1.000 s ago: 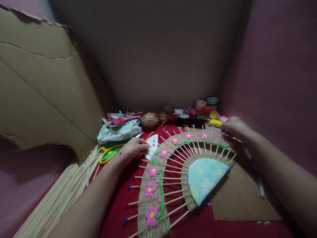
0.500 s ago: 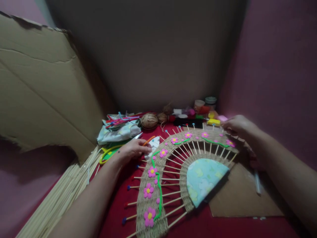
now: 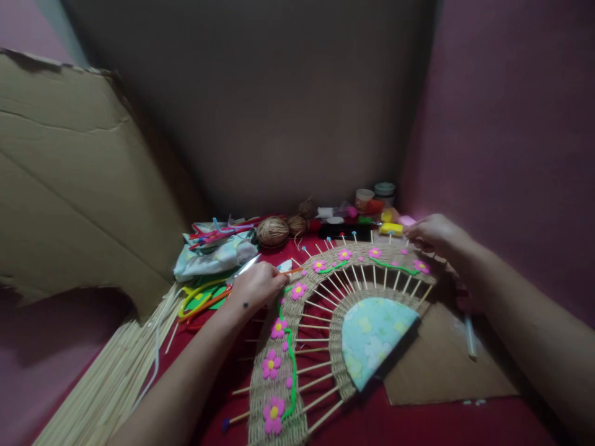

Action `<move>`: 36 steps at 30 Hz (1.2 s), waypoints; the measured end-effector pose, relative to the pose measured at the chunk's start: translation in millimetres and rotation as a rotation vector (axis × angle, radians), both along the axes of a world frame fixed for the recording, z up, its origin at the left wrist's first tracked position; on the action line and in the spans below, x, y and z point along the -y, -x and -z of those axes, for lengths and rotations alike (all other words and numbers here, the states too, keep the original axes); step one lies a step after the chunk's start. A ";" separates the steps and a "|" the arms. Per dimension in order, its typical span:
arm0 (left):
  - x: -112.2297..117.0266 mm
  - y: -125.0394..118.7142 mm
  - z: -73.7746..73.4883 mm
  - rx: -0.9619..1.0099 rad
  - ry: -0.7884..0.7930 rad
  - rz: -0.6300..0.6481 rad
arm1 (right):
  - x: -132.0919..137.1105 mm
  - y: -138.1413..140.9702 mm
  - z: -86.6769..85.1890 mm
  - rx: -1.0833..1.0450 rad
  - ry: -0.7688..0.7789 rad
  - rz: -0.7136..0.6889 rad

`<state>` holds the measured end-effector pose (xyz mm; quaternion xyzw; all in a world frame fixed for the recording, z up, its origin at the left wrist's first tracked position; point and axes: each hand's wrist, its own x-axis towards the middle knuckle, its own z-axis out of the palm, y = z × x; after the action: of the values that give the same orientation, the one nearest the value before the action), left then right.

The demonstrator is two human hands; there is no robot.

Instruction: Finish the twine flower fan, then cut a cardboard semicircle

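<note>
A half-round woven fan (image 3: pixel 274 387) of twine and thin sticks, with pink clay flowers, green clay vines and a pale blue floral cloth centre (image 3: pixel 379 344), stands out in front of me. My left hand (image 3: pixel 260 285) is closed at its upper left edge, with a thin orange stick (image 3: pixel 292 271) poking out past the fingers. Behind those fingers a white patterned scrap (image 3: pixel 285 266) partly shows. At the fan's far right end, my right hand (image 3: pixel 430 235) pinches the outer rim; its fingertips are partly hidden. Several stick ends carry small blue or red tips.
Scissors (image 3: pixel 244 269) and a yellow-rimmed loop (image 3: pixel 188 303) lie left of the fan, near a bundle of sticks (image 3: pixel 109 375). Twine balls (image 3: pixel 273 232), a yellow clay block (image 3: pixel 391 229) and jars (image 3: pixel 384 192) line the back. Cardboard (image 3: pixel 446 365) lies under the fan's right side.
My left hand has moved right and onto the fan's edge, carrying the orange stick over the rim. My right hand keeps its place at the fan's right end. The view has shifted slightly.
</note>
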<state>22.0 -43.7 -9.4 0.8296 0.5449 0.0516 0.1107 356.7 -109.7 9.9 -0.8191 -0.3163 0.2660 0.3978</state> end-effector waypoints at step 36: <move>-32.0 34.3 -55.9 -0.070 0.129 0.188 | 18.1 15.2 15.2 -0.334 -0.022 -0.415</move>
<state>-12.2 -11.7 46.6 0.8695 0.4703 -0.0230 0.1491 341.5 -127.8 -5.3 -0.6771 -0.4105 0.4699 0.3902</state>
